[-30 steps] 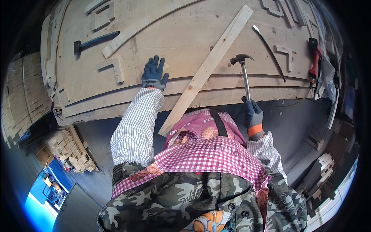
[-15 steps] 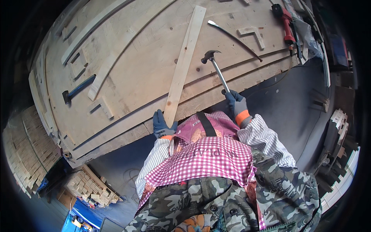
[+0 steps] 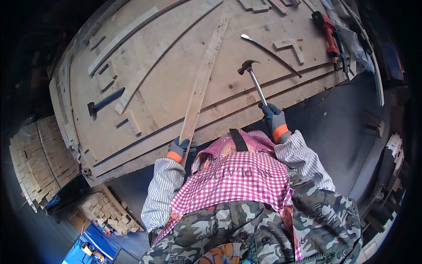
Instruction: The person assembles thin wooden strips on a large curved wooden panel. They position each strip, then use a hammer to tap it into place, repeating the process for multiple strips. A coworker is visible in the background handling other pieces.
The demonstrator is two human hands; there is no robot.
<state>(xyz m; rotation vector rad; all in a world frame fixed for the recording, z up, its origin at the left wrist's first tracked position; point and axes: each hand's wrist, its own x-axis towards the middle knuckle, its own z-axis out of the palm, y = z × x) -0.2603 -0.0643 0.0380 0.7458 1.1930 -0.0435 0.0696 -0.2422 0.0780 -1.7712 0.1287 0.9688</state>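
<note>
In a dark glove with an orange cuff, my left hand (image 3: 181, 148) grips the near end of a long wooden board (image 3: 203, 79). That end juts past the table's near edge, while the rest stretches away across the wooden table (image 3: 171, 75). My right hand (image 3: 274, 118), gloved the same way, is closed round the handle of a claw hammer (image 3: 256, 86). The hammer's head points away from me, over the table's near part. Beyond it lie a pry bar (image 3: 274, 56) with a flattened pale tip and an L-shaped wooden piece (image 3: 291, 48).
A red nail gun (image 3: 327, 35) lies at the table's right end. Toward the left are a blue-handled hammer (image 3: 105, 102), a long strip (image 3: 162, 57) and small L-shaped pieces (image 3: 129, 124). Stacked wood (image 3: 41, 154) stands on the left, with a crate of offcuts (image 3: 105, 213) nearer me.
The board has slid toward me and turned partly onto its edge, its near end now past the table edge. My left hand moved back with it. The right hand still holds the hammer.
</note>
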